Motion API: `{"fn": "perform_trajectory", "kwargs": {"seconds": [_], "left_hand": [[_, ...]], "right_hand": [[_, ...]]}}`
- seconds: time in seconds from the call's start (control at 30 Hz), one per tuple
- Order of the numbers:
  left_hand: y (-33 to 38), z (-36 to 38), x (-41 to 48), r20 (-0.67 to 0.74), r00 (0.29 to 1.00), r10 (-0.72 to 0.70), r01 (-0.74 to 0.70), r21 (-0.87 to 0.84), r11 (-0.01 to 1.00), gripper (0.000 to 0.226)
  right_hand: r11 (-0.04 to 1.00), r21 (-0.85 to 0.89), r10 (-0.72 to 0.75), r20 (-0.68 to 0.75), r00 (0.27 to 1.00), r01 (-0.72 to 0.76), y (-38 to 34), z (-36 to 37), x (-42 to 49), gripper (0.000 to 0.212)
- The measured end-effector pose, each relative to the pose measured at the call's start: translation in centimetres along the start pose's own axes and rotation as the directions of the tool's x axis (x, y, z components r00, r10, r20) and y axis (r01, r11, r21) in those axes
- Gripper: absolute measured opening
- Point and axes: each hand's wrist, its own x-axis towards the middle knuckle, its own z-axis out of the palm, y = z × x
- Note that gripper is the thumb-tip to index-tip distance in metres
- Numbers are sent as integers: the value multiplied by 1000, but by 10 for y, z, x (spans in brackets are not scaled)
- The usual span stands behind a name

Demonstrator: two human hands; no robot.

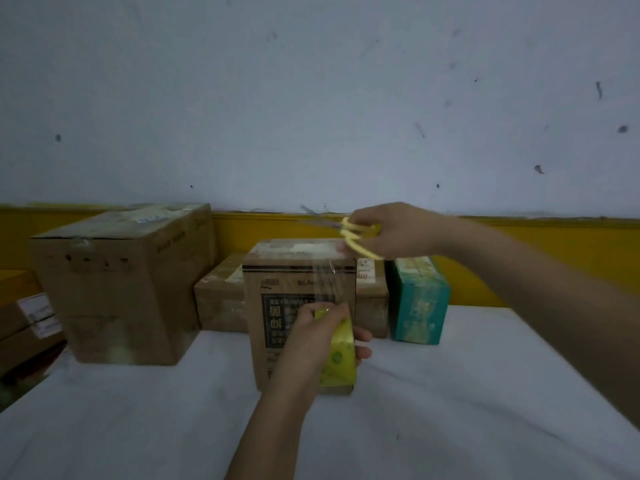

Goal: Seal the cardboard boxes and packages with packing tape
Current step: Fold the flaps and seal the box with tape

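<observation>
Fingers [362,336] of the left hand [311,341] curl round a yellow tape roll [341,355]. Its shiny clear tape [329,282] runs up the brown cardboard box [277,292], mid-table on the white table [138,427]. The right hand [401,233] grips yellow-handled scissors [356,237] above it.

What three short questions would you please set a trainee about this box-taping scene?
1. What does the right hand hold near the top of the middle cardboard box? A) yellow-handled scissors B) a marker C) a knife
2. True or false: the left hand is empty.
3. Fill in: the small box standing right of the middle box is ____ in colour.
Key: 1. A. 2. False: it grips the yellow tape roll, with clear tape stretched up to the box top. 3. Teal.
</observation>
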Motion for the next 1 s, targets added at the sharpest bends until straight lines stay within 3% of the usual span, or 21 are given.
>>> {"fn": "perform_trajectory", "kwargs": {"seconds": [0.1, 0.23, 0.33, 0.47, 0.63, 1.0], "left_hand": [[-2, -3, 0, 28, 1000, 11, -10, -17, 1000, 28], [-4, -4, -2, 55, 998, 25, -23, -39, 999, 27], [-5, -6, -3, 71, 997, 20, -15, -76, 997, 27], [-6, -7, -2, 85, 996, 31, -26, -61, 998, 26], [-7, -10, 0, 100, 994, 34, -29, -44, 999, 24], [-5, -10, -5, 137, 989, 51, -37, -104, 994, 18]], "right_hand": [[979, 153, 98, 228, 969, -135, 10, -25, -26, 38], [961, -53, 257, 544, 799, -273, 29, -18, -46, 44], [943, -129, 319, 622, 716, -308, 31, -2, -46, 50], [945, -82, 302, 591, 748, -317, 28, 5, -32, 50], [957, 7, 235, 561, 794, -289, 25, 15, -21, 67], [993, 61, 59, 471, 880, -99, 31, 29, -9, 38]]}}
